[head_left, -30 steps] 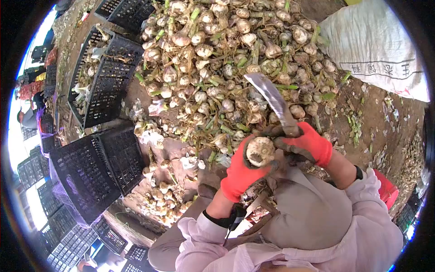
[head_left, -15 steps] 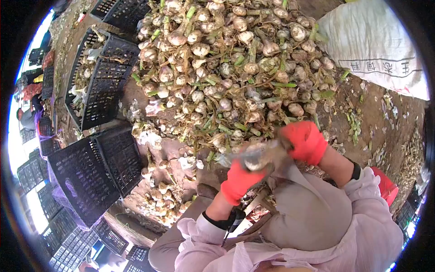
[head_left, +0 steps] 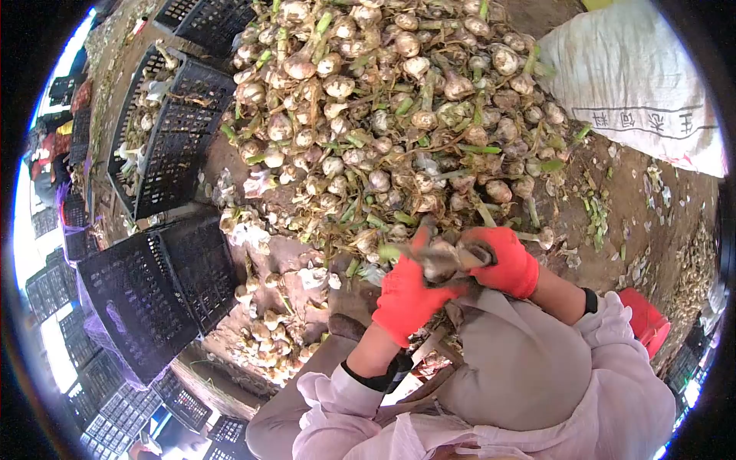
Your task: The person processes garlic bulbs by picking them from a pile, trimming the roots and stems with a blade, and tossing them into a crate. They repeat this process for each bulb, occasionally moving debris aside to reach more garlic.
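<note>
My left hand (head_left: 414,299), in a red glove, is closed around a garlic bulb (head_left: 439,262) with a green stem that points left and is blurred. My right hand (head_left: 507,262), gloved in red too, is closed at the bulb's right side; whether it grips the bulb or something small is hidden by the dark fingertips and blur. Both hands meet above my lap. Just beyond them rises a large heap of garlic bulbs (head_left: 379,182) with dry leaves and green stems. A smaller pile of bulbs (head_left: 268,343) lies on the ground to the left.
Black plastic crates (head_left: 138,284) stand at the left, one holding garlic and another wrapped in purple netting. A white printed sack (head_left: 629,73) lies at the upper right. Something red (head_left: 642,320) sits by my right elbow. People (head_left: 47,165) are at the far left.
My left hand has risen and turned, with its fingers now pointing up around the bulb. My right hand has moved slightly down and left, closer to the bulb.
</note>
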`<state>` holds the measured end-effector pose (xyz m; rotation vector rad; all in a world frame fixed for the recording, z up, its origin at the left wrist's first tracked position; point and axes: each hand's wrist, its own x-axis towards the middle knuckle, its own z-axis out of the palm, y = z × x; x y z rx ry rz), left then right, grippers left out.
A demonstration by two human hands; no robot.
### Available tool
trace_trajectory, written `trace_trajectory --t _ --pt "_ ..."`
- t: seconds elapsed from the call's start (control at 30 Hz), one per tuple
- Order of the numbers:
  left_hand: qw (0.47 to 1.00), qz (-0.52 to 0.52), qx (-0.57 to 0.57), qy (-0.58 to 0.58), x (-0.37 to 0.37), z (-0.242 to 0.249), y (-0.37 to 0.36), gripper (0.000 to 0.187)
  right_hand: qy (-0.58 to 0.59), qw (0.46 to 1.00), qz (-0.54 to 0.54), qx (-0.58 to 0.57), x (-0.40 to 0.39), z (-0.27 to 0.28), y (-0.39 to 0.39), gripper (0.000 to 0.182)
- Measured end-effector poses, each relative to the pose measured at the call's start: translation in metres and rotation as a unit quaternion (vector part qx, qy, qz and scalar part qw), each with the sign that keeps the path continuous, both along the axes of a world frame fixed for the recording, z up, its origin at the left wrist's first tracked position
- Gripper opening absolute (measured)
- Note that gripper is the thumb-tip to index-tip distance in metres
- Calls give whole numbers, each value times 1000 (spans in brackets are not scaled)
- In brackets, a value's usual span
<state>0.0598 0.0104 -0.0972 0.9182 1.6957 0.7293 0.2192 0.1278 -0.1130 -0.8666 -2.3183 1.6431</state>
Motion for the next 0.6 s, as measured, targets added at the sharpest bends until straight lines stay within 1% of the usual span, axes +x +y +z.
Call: trace_trajectory --t 0.07,0.1,0.13,0.2,0.23,0.27,0.37,0.4,0.47,0.5,0.53,0.6 --pt "989 -75 109 61 -2 -18 -8 75 -5 996 48 -71 10 -4 10 38" --pt "976 -114 163 91 -3 -17 -7 71 -9 992 69 -106 7 0 18 38" --pt "982 -140 79 96 -1 -9 -8 59 -139 970 106 -171 7 11 35 39" --pt "960 -244 57 122 3 -11 -9 59 -161 975 154 -4 8 4 43 32" --pt "944 -298 49 134 6 -12 -7 60 -172 966 174 82 11 0 45 29" --pt "925 -334 74 167 9 -10 -6 56 -166 966 177 93 8 -1 44 29" --pt "871 -417 103 238 19 -10 -3 49 -225 944 234 61 -8 7 49 31" --pt "869 -408 129 249 20 -8 -2 46 -218 936 261 88 -8 0 48 32" --pt "860 -392 184 270 19 -1 1 40 -208 950 224 63 1 -8 47 33" --pt "834 -421 214 284 13 7 0 38 -206 956 201 53 10 -12 47 33" --pt "805 -450 248 297 1 14 -7 35 -258 951 159 66 28 -18 47 36" --pt "838 -442 159 277 -30 18 -43 34 -358 926 73 90 78 -36 46 41"
